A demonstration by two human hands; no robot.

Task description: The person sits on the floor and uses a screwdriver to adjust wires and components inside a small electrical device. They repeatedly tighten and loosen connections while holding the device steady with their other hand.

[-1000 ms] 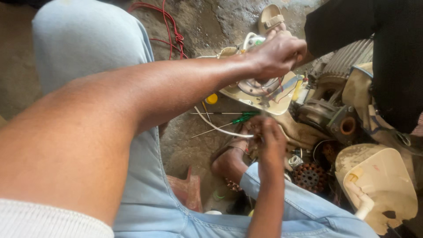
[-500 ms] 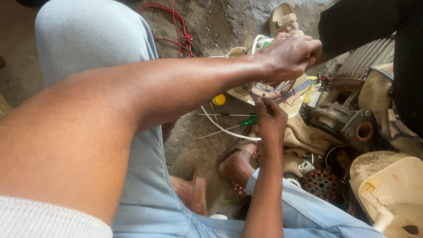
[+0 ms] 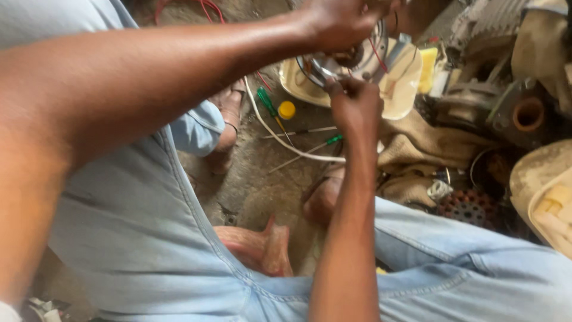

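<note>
Head view, only one. A round metal motor part (image 3: 351,56) with wire windings is held up over the ground, between the knees, so both hands can get at it. The left hand (image 3: 339,21) is closed over its top edge, fingers curled down around the rim; it looks like a steadying grip, keeping the part from turning. The right hand (image 3: 354,104) comes up from below, fingers bunched narrow and pinched at the lower rim of the part, on something thin there, probably a wire end; what exactly is pinched cannot be told, it is hidden by the knuckles. Thin red wires (image 3: 375,50) are seen running off the part near the left hand.

Just behind the part a cream plastic cover (image 3: 405,83) lies open side up, likely set there as a catch tray. On the ground below, within easy reach of the right hand, two green-handled screwdrivers (image 3: 269,104) are laid, with a small yellow cap (image 3: 287,110) touching-close beside one. A white cable (image 3: 280,140) curves across the dirt under the right forearm. To the right, a rusty motor housing (image 3: 527,113) and a toothed rusty disc (image 3: 471,206) are piled on a brown rag (image 3: 429,146), well apart from the hands. Light blue jeans (image 3: 137,226) fill the lower frame.
</note>
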